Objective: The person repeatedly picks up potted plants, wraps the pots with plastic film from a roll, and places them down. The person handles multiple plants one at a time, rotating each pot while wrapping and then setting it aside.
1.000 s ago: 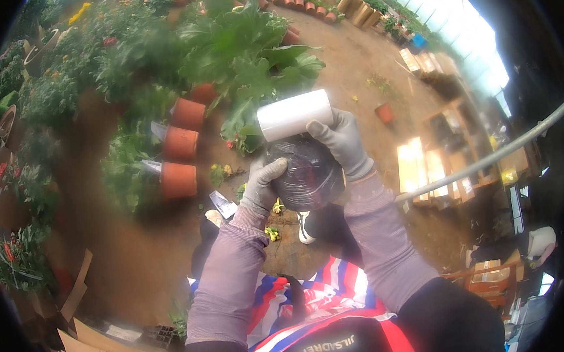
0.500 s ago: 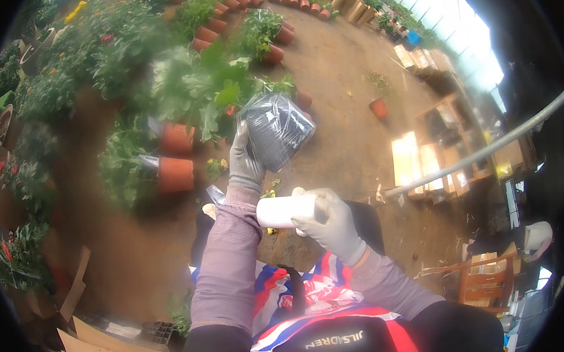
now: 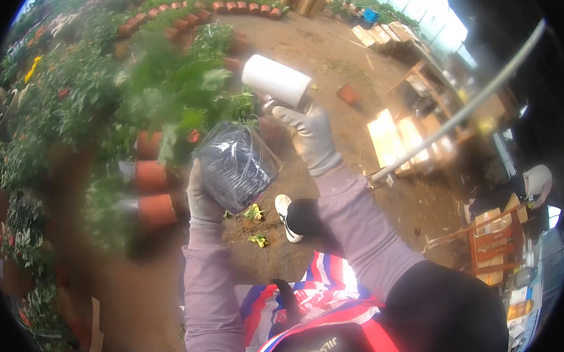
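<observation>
A dark plant pot (image 3: 239, 166), bound in shiny clear film, lies tilted in front of me. Its leafy green plant (image 3: 172, 95) stretches away to the far left, blurred. My gloved left hand (image 3: 203, 198) grips the pot from its left side, and the pot hides part of the fingers. Beyond the pot and to its right, my gloved right hand (image 3: 308, 135) has its fingers closed on one end of a white roll of wrapping film (image 3: 276, 80). The roll is held up slantwise, apart from the pot.
Potted plants in orange pots (image 3: 151, 176) lie on their sides at the left. A grey pipe (image 3: 461, 114) crosses the right side. Cardboard boxes (image 3: 391, 142), a wooden chair (image 3: 496, 239) and a person in a pale cap (image 3: 537, 181) are there too. Torn leaves (image 3: 258, 240) litter the ground.
My right hand has carried the white roll from beside my left forearm out to the pot's far right. My left hand and the wrapped pot have shifted left and nearer to me.
</observation>
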Action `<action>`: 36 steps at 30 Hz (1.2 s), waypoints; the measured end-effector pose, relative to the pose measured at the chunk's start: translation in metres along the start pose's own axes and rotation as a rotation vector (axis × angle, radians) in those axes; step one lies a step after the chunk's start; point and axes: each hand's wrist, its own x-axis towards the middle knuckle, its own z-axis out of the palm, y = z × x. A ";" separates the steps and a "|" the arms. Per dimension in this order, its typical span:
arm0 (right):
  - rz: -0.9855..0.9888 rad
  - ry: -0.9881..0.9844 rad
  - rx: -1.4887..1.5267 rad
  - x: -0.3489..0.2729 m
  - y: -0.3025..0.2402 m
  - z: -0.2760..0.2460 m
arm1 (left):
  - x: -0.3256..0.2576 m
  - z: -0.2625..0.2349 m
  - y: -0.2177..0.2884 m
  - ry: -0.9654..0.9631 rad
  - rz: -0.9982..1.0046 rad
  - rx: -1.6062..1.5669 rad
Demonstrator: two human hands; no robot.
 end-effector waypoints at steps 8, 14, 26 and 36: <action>-0.280 -0.104 -0.012 -0.013 0.012 -0.012 | -0.012 0.022 0.005 -0.093 0.321 0.642; -0.178 -0.004 -0.042 0.007 0.015 -0.009 | 0.010 -0.005 -0.005 0.027 0.132 0.397; -0.359 -0.204 -0.581 -0.014 0.054 0.023 | 0.027 0.012 -0.005 0.142 0.504 0.981; -0.208 0.002 -1.178 -0.051 0.062 -0.033 | -0.006 0.034 -0.002 0.164 0.177 0.345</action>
